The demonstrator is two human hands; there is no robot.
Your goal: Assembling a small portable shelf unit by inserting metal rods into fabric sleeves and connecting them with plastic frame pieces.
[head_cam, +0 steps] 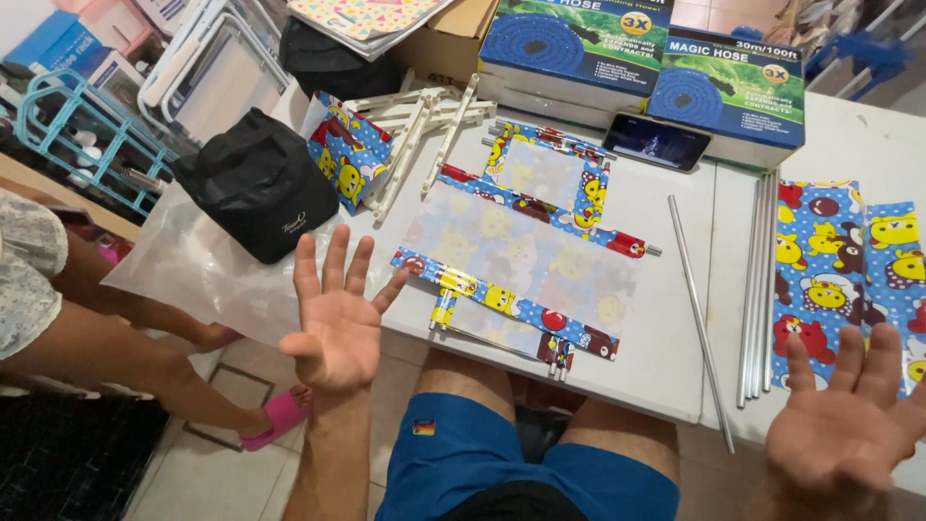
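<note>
Both hands are raised palm-up with fingers spread wide, each grip fully open and empty: the left hand (338, 323) hovers over the near left edge of the white tabletop (666, 367), off its corner and above the floor, while the right hand (844, 425) hangs at the near right edge, just in front of a flat cartoon-print fabric sheet (834, 280). Nearest the left hand, just past its fingertips, lies a cartoon-print fabric panel (526, 265) stretched on thin rods, its lower corner jutting over the tabletop's near edge above the person's knees. Between panel and sheet a loose metal rod (696, 314) runs diagonally, its lower end passing over the near edge, and a bundle of rods (757, 289) lies upright beside the sheet. Farther back sit a phone (658, 140) leaning on two blue and green boxes (656, 68), white plastic frame pieces (424, 130), and a black bag (256, 183) on clear plastic film (198, 270) overhanging the left edge. Open tabletop remains between the rods and panel. Another person's leg with a pink sandal (280, 415) stands on the floor at left
</note>
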